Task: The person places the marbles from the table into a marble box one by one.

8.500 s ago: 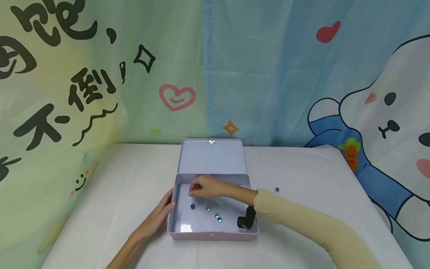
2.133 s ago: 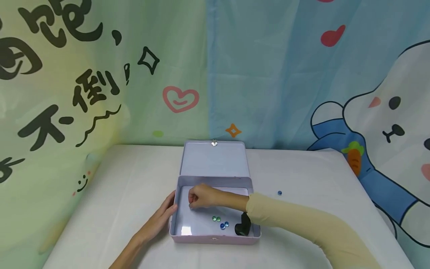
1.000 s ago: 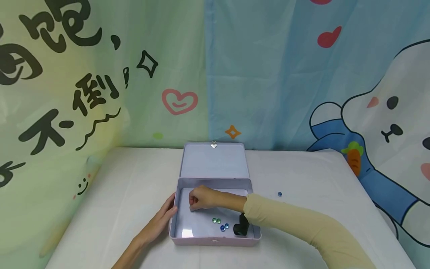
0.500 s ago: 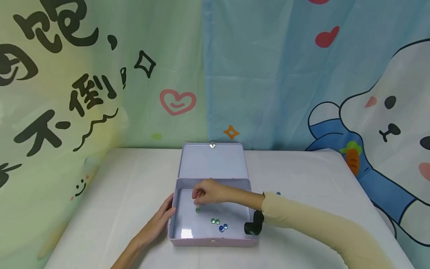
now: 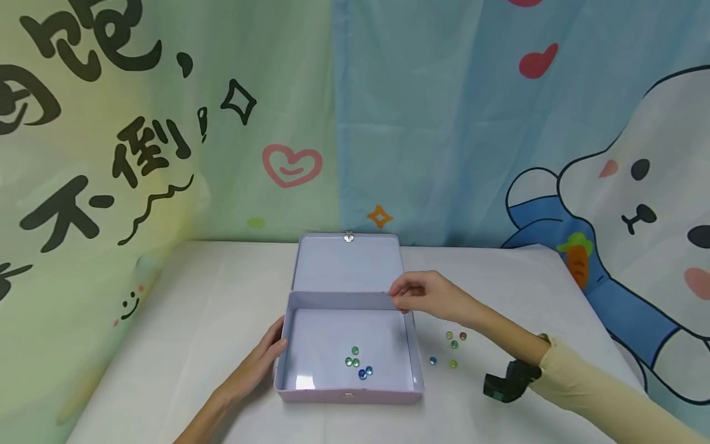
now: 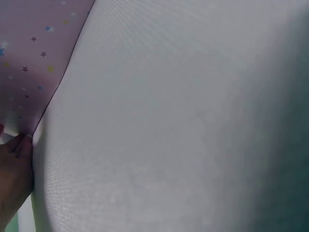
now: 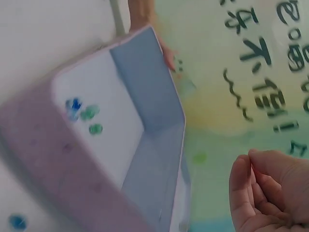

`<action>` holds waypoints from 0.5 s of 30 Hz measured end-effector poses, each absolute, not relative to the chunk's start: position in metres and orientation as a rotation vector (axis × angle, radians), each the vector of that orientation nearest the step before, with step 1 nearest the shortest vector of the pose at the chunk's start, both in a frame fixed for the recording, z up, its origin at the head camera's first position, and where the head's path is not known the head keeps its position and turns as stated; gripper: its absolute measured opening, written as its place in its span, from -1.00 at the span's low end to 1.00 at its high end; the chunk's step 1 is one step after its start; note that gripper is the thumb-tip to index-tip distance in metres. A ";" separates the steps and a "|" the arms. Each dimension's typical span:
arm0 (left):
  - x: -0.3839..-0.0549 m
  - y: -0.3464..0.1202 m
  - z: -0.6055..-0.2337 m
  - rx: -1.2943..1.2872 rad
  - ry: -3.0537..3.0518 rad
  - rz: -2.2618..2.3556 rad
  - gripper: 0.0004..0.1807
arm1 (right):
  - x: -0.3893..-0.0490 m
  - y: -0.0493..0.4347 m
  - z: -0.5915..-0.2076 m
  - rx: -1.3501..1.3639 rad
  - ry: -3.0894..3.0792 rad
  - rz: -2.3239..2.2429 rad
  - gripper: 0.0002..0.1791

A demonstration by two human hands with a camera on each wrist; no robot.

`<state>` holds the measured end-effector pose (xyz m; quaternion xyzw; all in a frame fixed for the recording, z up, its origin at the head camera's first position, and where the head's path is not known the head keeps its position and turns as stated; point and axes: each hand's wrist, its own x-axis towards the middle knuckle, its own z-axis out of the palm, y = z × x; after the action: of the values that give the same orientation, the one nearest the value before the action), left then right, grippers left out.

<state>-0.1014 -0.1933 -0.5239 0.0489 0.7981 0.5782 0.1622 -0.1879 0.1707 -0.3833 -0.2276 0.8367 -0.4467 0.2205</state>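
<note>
An open pale-lilac metal box (image 5: 316, 397) stands in the middle of the table. Inside lie several glass marbles, among them a green marble (image 5: 355, 351) and a dark blue marble (image 5: 362, 374). My left hand (image 5: 252, 367) rests against the box's left side, its fingers along the outer wall and thumb at the rim. The left wrist view has this hand (image 6: 17, 169) by the star-printed wall (image 6: 38, 72). Above the back right corner is my right hand (image 5: 424, 293). In the right wrist view, that hand (image 7: 270, 193) has curled fingers, thumb tip meeting index finger, no marble visible between.
Right of the box, several loose marbles lie on the white tablecloth (image 5: 233, 277), including a blue marble (image 5: 433, 361), a yellow marble (image 5: 453, 364) and a reddish marble (image 5: 463, 336). The hinged lid (image 5: 348, 262) leans back. A printed curtain (image 5: 399, 123) hangs behind.
My right hand has left the box's left part, where it let go of a green marble, and moved right. That marble now lies beside the others; the sleeve no longer covers the table's loose marbles.
</note>
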 end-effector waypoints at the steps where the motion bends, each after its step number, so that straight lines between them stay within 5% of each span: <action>1: -0.102 -0.193 -0.524 0.142 2.277 1.649 -0.33 | -0.187 0.180 -0.383 -0.590 2.340 -1.239 -0.72; 15: -0.101 -0.194 -0.523 0.153 2.265 1.643 -0.33 | -0.167 0.269 -0.432 -0.443 2.769 -1.073 -0.82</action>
<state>-0.1013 -0.1944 -0.5228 0.0538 0.7966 0.5779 0.1689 -0.1666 0.2693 -0.4322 -0.1471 0.9200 -0.3564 0.0697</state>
